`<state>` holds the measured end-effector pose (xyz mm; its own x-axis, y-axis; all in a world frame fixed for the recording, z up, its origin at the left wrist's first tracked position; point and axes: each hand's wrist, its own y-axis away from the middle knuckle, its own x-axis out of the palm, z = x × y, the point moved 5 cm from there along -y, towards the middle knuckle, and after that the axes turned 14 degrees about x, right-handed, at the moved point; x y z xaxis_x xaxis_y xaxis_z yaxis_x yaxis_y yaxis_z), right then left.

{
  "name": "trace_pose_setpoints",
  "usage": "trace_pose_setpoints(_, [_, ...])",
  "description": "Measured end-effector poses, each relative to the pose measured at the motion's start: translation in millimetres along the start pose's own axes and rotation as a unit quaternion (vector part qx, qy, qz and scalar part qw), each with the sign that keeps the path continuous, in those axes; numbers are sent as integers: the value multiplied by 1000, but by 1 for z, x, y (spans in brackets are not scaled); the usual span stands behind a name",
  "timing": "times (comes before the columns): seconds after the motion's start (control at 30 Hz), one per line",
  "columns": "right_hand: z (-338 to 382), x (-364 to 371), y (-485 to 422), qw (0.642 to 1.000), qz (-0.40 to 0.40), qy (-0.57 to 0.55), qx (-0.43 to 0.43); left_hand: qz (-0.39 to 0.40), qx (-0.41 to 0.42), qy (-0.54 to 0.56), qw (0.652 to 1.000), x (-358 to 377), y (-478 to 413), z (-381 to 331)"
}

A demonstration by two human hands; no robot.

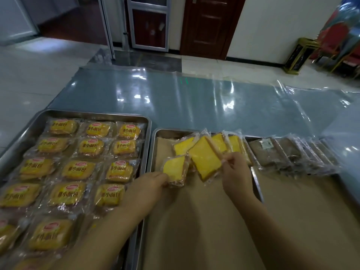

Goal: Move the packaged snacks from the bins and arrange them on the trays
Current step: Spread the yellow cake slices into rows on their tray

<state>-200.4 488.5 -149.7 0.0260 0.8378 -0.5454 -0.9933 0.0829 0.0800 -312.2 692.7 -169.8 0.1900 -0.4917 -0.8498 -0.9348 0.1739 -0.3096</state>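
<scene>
The step in hand is the arranging of yellow cake slices on the middle tray (153, 145), which is lined with brown paper (194, 221). The left hand (150, 184) grips the smaller cake pack (175, 169) by its near corner, fingers curled round the wrapper, and holds it low over the far left part of the paper. The right hand (236, 168) pinches the larger cake pack (203, 158) at its right edge between thumb and fingertips; this pack is tilted, and I cannot tell if its lower corner touches the paper. Just behind both packs, a short row of yellow slices (224, 143) leans along the far rim of the tray, and to the right a row of dark packs (292, 154) leans in the same way. The left tray (93, 113) is already full of small bread packs (78, 170) in neat rows. No bin is in view. I judge that the next move calls for laying the two held packs beside the leaning row, each overlapping its neighbour — the wrappers look slippery, so a gentle release is needed. Most of the paper is not yet covered. The counter (194, 98) beyond carries a clear film.
</scene>
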Motion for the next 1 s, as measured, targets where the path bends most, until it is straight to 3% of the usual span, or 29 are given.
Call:
trace_pose_setpoints(0.1, [-26,-24,8,999,-17,-34,3,30,1,16,999,5,28,-23])
trace_pose_setpoints(0.33, [-73,-63,29,997,-34,-60,39,217,10,62,974,38,79,-62])
trace_pose_setpoints(0.43, [-96,-68,35,996,7,-18,89,207,-26,18,978,41,85,-70])
trace_pose_setpoints(0.53, [-108,-68,42,984,97,118,87,124,-59,-27,990,43,80,-78])
trace_pose_setpoints(0.6, [-110,-69,48,954,119,269,57,91,-85,-29,992,50,77,-88])
trace_pose_setpoints(0.67, [-107,-71,56,928,84,363,3,104,-119,-43,987,62,76,-96])
trace_pose_setpoints(0.73, [-98,-66,69,919,64,378,-95,129,-137,-81,979,76,77,-102])
trace_pose_setpoints(0.8, [-98,-55,83,905,122,376,-156,143,-157,-93,973,87,77,-107])
trace_pose_setpoints(0.87, [-108,-46,94,880,183,405,-169,153,-170,-95,969,95,80,-109])
trace_pose_setpoints(1.0, [-125,-49,106,852,186,449,-195,150,-165,-83,971,98,87,-108])
